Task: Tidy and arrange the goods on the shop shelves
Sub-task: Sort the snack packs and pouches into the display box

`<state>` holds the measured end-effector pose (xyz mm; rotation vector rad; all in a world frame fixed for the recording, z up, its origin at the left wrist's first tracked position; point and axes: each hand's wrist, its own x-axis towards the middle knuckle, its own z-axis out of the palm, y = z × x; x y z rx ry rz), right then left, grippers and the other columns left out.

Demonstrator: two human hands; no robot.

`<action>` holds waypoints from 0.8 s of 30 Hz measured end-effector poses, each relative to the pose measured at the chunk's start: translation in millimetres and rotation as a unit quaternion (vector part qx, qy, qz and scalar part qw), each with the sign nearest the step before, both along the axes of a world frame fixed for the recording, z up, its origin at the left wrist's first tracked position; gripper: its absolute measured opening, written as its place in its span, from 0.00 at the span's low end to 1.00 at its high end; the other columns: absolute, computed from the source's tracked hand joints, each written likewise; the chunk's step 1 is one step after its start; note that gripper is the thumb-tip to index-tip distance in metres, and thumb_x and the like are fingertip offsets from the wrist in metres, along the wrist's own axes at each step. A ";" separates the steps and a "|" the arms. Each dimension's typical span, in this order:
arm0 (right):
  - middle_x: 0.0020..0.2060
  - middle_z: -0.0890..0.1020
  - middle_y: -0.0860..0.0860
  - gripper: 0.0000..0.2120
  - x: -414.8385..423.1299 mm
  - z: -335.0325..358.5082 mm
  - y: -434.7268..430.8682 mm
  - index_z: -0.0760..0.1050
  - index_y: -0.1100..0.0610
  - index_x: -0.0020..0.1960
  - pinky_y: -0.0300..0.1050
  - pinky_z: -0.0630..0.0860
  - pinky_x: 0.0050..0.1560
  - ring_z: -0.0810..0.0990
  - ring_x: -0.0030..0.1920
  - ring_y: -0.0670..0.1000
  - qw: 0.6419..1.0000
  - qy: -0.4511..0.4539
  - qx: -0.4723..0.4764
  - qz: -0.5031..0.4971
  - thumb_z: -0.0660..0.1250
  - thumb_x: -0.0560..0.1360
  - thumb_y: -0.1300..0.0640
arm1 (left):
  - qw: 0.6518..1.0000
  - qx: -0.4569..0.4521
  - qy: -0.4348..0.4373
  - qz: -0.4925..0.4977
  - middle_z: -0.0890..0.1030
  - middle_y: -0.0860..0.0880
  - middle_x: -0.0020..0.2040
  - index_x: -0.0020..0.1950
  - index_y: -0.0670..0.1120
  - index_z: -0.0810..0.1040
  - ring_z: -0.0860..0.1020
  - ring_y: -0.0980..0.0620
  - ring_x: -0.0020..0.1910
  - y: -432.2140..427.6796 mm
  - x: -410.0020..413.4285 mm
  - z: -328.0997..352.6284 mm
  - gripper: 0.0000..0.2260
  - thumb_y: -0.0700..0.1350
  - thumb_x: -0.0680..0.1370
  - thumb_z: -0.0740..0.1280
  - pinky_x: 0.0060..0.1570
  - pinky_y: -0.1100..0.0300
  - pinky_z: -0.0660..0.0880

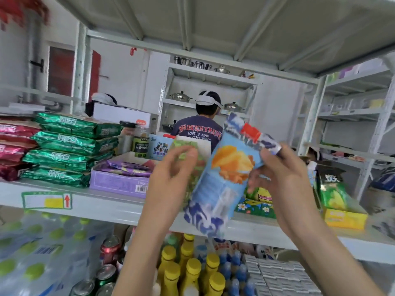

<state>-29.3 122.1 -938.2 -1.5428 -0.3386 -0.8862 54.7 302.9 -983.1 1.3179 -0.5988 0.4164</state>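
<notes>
Head view. The right hand (287, 179) is holding one light-blue plastic snack bag printed with orange crisps (226, 180) in the air, in front of the pale metal shelf (106, 202) and above its front edge. The bag's long axis is running diagonally, from a dark-blue patterned end at lower left to a red-marked end at upper right, and the printed face is pointing toward the camera. The right grip is clamping on the bag's upper part, thumb in front and fingers behind. The left hand (170, 181) is gripping one green-and-white packet (183, 153), blurred, just beside and partly behind the blue bag, with the thumb pressing on its front.

On the shelf at left, four green foil packets (70, 150) are lying flat in one stack, long axes running left to right. Beside them, red foil packets (15, 144) are lying stacked and cut off by the frame edge, so their count is unclear. One shallow lilac cardboard box (119, 184) is sitting next to the green stack. Behind, a person in a dark printed T-shirt (198, 129) is standing, back to the camera.
</notes>
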 end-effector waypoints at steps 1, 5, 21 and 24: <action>0.30 0.78 0.57 0.06 -1.4 -8.4 -0.1 0.75 0.60 0.49 0.47 0.75 0.28 0.75 0.27 0.57 1.000 0.003 0.006 0.011 0.61 0.84 0.63 | 0.997 0.060 0.010 -0.041 0.85 0.60 0.55 0.61 0.59 0.81 0.82 0.61 0.56 1.5 -2.1 0.4 0.18 0.65 0.76 0.65 0.64 0.50 0.77; 0.27 0.76 0.52 0.19 -0.1 -24.0 -10.1 0.74 0.49 0.36 0.46 0.74 0.28 0.74 0.27 0.56 0.996 -0.017 0.081 0.013 0.62 0.83 0.63 | 0.954 0.235 0.025 -0.187 0.85 0.59 0.57 0.65 0.57 0.79 0.82 0.61 0.58 -11.9 -13.1 -3.1 0.19 0.61 0.75 0.69 0.63 0.55 0.77; 0.40 0.80 0.44 0.07 -7.1 -65.9 -33.5 0.75 0.56 0.49 0.32 0.72 0.41 0.79 0.42 0.43 0.987 -0.026 -0.042 -0.150 0.65 0.84 0.54 | 0.992 0.053 0.026 -0.115 0.88 0.53 0.50 0.57 0.50 0.85 0.86 0.53 0.49 -85.3 -36.3 -4.6 0.12 0.54 0.78 0.70 0.51 0.54 0.83; 0.43 0.80 0.42 0.07 -8.6 -66.1 -36.7 0.74 0.51 0.51 0.32 0.72 0.40 0.80 0.43 0.44 0.985 -0.010 -0.054 -0.162 0.67 0.81 0.48 | 0.993 0.035 0.028 -0.111 0.88 0.51 0.50 0.58 0.50 0.85 0.86 0.50 0.50 -91.1 -36.2 -3.3 0.12 0.54 0.78 0.69 0.52 0.50 0.82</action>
